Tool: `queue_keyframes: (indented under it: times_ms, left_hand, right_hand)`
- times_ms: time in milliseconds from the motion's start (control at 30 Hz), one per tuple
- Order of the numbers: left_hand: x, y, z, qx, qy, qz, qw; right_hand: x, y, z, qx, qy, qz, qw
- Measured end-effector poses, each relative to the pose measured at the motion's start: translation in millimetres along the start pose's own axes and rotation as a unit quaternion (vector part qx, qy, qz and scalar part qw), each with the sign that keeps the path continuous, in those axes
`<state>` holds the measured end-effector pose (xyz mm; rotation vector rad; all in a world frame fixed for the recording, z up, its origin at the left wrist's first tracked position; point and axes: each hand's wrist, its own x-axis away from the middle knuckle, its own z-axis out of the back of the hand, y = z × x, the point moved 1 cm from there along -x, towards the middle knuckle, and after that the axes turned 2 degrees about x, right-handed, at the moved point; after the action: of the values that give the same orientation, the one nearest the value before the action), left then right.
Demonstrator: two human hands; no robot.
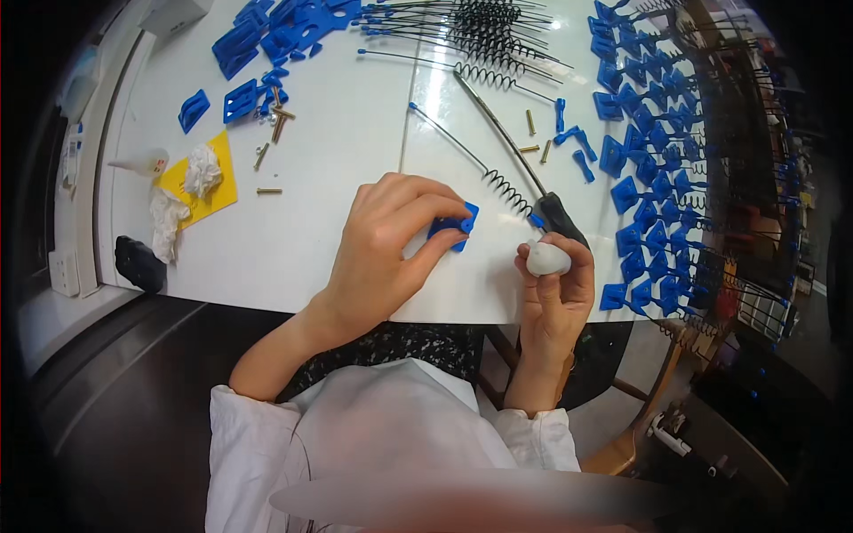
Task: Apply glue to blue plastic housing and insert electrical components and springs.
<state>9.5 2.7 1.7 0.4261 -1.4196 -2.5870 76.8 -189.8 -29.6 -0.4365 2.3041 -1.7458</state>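
My left hand (pixel 386 244) pinches a small blue plastic bracket (pixel 455 226) just above the white table (pixel 311 222), near its front edge. Closed around a white lump, perhaps a wad of tissue or putty (pixel 546 258), my right hand (pixel 555 289) also seems to grip the black handle of a long tool (pixel 558 216) whose thin shaft runs up and left across the table. A black wire with a coiled spring section (pixel 506 188) lies between the two hands.
Many blue plastic parts (pixel 644 142) with black wires lie in rows at the right, more blue parts (pixel 267 35) at top left. A bundle of spring wires (pixel 480 27) sits at the top. Brass bolts (pixel 277 124), a yellow sheet (pixel 218 182) with crumpled tissues and a black object (pixel 139 263) are left.
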Motion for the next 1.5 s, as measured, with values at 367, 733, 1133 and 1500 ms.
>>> queue_keyframes:
  times_ms: [367, 733, 1133, 1500]
  left_hand:
    - [16, 21, 31, 0.046, 0.072, -0.045, 0.995]
    - [36, 51, 59, -0.064, 0.134, -0.073, 0.986]
    - [50, 57, 76, -0.063, 0.194, -0.093, 0.974]
    - [53, 59, 86, -0.063, 0.217, -0.123, 0.966]
  right_hand:
    - [-13, -7, -12, -0.052, -0.061, 0.005, 0.997]
    - [-18, -24, -36, -0.030, -0.141, 0.119, 0.982]
    - [-24, -55, -60, 0.033, -0.209, 0.201, 0.956]
    - [-29, -75, -71, 0.083, -0.239, 0.242, 0.937]
